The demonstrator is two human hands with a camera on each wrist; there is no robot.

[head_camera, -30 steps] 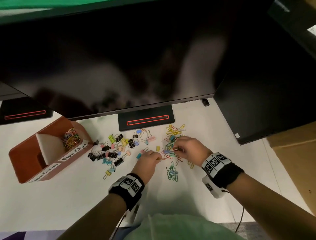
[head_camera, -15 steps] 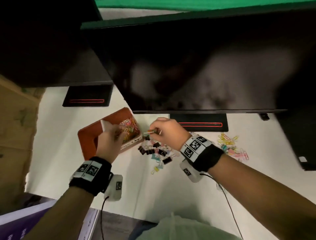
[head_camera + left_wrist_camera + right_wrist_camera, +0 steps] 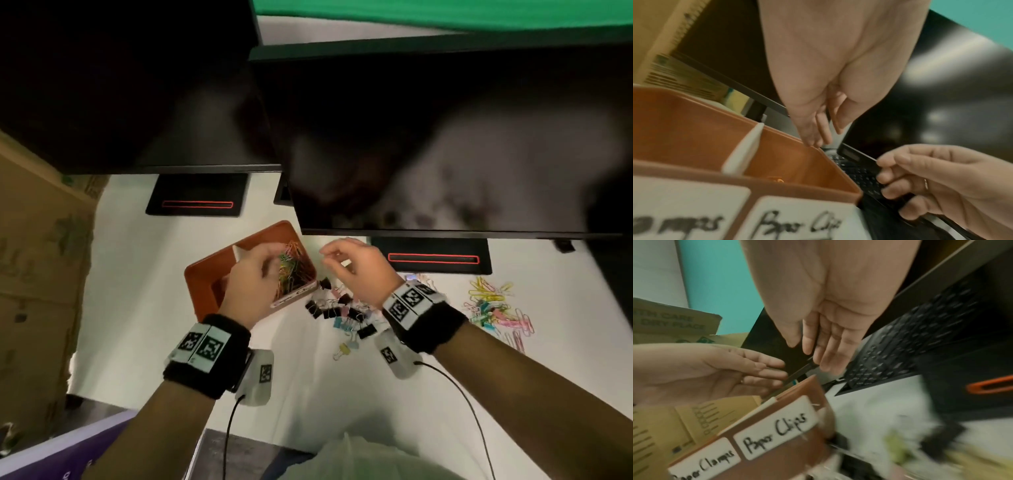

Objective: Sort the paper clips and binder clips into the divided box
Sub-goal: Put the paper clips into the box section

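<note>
Both hands hover at the box (image 3: 205,277): the left hand (image 3: 251,284) over its paper-clip side with straight, slack fingers, grip apart; the right hand (image 3: 356,267) just beside, fingers loosely curled, apparently empty. Risk — thin wire paper clips (image 3: 291,270) tangle and snag; springy binder clips (image 3: 339,310) below the right grip could scatter on the smooth white tabletop (image 3: 308,383).

Office desk: monitors (image 3: 445,144), keyboard (image 3: 910,345), cardboard boxes (image 3: 37,274)

Orange-brown divided box (image 3: 205,277) with white labels (image 3: 774,426); multicoloured paper clips (image 3: 496,308); black and pastel binder clips (image 3: 342,313).
</note>
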